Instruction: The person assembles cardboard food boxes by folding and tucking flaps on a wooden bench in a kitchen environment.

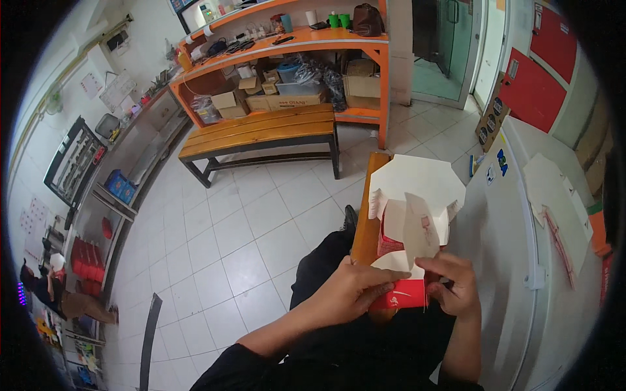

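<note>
A red and white cardboard food box (403, 296), partly folded, is between my two hands just above my lap. My left hand (352, 287) pinches its left side, thumb and fingers closed on the white edge. Across from it, my right hand (456, 281) grips the right corner with bent fingers. From this box a pale, blurred flap (422, 228) stands up. Right behind it, on the wooden bench (366, 221), sits another red box with its white lid (417, 176) open; the held box hides part of it.
A white chest freezer (502, 215) stands close on my right, with a flat unfolded carton (557, 208) on top. Ahead are a second wooden bench (261, 133) and an orange shelf (385, 98) with cardboard boxes. A person (55, 290) works at the far left by stacked red boxes (87, 260).
</note>
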The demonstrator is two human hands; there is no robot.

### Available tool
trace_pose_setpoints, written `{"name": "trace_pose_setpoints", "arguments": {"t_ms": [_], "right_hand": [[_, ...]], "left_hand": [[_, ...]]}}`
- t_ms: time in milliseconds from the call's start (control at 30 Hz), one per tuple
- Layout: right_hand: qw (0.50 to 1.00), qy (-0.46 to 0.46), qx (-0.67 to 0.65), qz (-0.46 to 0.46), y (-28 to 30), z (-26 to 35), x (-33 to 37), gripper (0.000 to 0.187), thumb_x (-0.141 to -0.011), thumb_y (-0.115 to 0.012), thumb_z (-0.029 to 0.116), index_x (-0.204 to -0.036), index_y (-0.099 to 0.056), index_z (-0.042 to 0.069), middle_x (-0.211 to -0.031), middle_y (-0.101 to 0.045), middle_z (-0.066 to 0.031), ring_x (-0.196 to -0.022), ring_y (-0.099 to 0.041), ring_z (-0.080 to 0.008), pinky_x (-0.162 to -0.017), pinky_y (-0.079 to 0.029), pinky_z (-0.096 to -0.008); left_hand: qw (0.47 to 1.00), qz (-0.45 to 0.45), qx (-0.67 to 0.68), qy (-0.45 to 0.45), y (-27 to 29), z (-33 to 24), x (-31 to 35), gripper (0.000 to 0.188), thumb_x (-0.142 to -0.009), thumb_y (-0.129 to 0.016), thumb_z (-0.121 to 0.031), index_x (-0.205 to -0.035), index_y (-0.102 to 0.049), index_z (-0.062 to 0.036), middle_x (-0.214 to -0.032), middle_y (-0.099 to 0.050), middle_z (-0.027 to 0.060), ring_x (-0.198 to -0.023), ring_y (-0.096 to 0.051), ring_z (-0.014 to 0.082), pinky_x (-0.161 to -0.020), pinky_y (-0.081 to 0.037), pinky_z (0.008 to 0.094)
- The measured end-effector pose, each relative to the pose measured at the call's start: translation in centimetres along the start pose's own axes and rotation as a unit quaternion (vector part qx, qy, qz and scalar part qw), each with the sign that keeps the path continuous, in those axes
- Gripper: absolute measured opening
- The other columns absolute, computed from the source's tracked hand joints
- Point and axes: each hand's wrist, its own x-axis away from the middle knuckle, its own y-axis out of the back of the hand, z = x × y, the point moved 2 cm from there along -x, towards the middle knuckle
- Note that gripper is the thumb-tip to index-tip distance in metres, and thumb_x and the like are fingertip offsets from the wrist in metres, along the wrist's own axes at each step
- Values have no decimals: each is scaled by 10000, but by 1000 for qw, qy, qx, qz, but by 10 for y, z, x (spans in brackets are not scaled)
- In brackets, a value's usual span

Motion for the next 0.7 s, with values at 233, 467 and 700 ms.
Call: {"name": "trace_pose_setpoints", "arguments": {"t_ms": [233,467,700], "right_hand": [[986,-69,131,73,-10,35,-10,458,-873,-863,287,-1264,-752,75,-783,-704,-78,-609,-626,-132,-568,-477,-291],[995,-54,84,27,-5,26,2,316,-884,-829,167,-1175,-784,54,-910,-773,-178,-746,-775,-262,-607,-564,-342],[961,-140,232,65,-4,76,2,451,-985,-688,464,-1099,-708,28,-833,-706,-158,-707,-724,-335,-642,-571,-427]], "left_hand": [[992,-54,96,70,-11,1,0,573,-964,-692,-68,-1495,-477,-66,-833,-754,141,-701,-682,194,-630,-488,318],[977,-174,-3,-120,-27,-11,-12,603,-890,-761,-23,-1444,-524,-53,-669,-669,42,-656,-603,212,-659,-444,337],[974,-165,-125,-93,-36,-24,-7,569,-873,-784,-66,-1410,-597,-72,-997,-708,100,-869,-621,236,-747,-369,383]]}}
